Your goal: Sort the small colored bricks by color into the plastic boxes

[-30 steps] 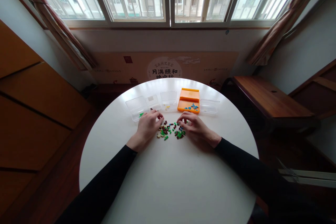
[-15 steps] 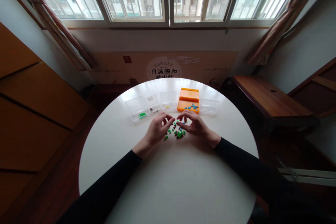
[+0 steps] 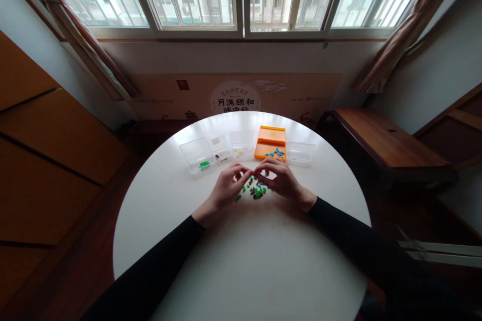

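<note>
Over the table, my left hand [image 3: 228, 183] and my right hand [image 3: 279, 179] meet at the fingertips. Both are closed in a pinch; whatever sits between the fingers is too small to make out. Just below them lies a loose pile of tiny green and brown pieces [image 3: 257, 192], resembling small building bricks, with a few blue ones among them. Part of this pile is hidden by my fingers. Behind my right hand, an open orange box [image 3: 270, 141] holds several small blue pieces [image 3: 277, 152].
Along the far side of the round white table [image 3: 241, 261] stand open clear plastic boxes: one with green pieces [image 3: 204, 164], a smaller one [image 3: 219, 146] with a dark piece, one with yellow pieces [image 3: 239, 152], and another clear box [image 3: 300, 152] right of the orange one.
My fingertips, slightly apart before, have come together. The left hand shifted a little to the right and its fingers closed into a pinch. The boxes stay where they were.
</note>
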`<state>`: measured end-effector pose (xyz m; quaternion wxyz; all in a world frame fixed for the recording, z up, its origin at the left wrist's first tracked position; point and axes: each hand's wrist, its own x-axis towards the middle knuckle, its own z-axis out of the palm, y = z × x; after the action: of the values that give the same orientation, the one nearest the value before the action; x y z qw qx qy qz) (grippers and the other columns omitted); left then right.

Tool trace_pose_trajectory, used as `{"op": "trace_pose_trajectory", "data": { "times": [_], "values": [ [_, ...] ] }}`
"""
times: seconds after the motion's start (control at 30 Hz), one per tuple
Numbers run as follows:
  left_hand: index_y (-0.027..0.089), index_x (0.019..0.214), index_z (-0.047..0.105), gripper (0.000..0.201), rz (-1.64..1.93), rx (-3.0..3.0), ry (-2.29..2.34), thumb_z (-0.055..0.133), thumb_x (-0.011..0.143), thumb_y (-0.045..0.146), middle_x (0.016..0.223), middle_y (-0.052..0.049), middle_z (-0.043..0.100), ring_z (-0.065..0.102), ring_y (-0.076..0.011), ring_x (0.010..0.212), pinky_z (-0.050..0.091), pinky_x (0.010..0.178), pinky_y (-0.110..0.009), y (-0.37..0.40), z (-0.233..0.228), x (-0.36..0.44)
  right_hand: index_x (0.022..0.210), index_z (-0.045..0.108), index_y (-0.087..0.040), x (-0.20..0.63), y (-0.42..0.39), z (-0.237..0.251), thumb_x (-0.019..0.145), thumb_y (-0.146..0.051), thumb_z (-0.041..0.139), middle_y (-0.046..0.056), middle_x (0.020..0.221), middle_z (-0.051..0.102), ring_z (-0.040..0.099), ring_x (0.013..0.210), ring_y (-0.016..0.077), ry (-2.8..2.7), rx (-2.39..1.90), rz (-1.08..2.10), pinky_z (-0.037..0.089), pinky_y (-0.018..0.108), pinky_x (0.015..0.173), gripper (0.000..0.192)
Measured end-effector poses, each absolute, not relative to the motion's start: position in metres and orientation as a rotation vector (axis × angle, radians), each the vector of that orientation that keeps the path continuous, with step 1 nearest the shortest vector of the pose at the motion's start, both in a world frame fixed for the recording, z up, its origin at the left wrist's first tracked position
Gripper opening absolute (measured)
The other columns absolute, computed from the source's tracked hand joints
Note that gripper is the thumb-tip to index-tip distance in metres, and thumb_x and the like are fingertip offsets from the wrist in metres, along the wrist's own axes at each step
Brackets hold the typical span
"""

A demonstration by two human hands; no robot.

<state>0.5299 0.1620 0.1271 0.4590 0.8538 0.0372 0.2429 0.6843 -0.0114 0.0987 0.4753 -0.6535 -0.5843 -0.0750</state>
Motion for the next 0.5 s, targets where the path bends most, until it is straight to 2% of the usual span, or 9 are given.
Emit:
{"op": "trace_pose_trajectory", "data": {
  "times": [0.33,0.5],
  "values": [
    [0.021,0.095,0.084,0.031,0.617,2.058,0.061,0.074,0.105,0.049,0.093,-0.007,0.075,0.066,-0.018,0.08,0.052,0.068,-0.03,0.1627,0.1243,0.5298,0.102,0.077,-0.026,0.6836,-0.0114,0.101,0.108,-0.036,0.077,0.004,0.094,0.076,0.069,0.08,0.0201,-1.438,-1.578,-0.196,0.055,0.039,0.082,0.012],
    [0.021,0.098,0.085,0.028,0.609,2.024,0.075,0.077,0.103,0.048,0.096,-0.007,0.076,0.065,-0.017,0.079,0.054,0.067,-0.029,0.1642,0.1234,0.5302,0.104,0.075,-0.026,0.6833,-0.0115,0.0997,0.106,-0.03,0.076,0.004,0.094,0.074,0.067,0.079,0.0204,-1.427,-1.594,-0.15,0.055,0.038,0.079,0.005]
  ]
}}
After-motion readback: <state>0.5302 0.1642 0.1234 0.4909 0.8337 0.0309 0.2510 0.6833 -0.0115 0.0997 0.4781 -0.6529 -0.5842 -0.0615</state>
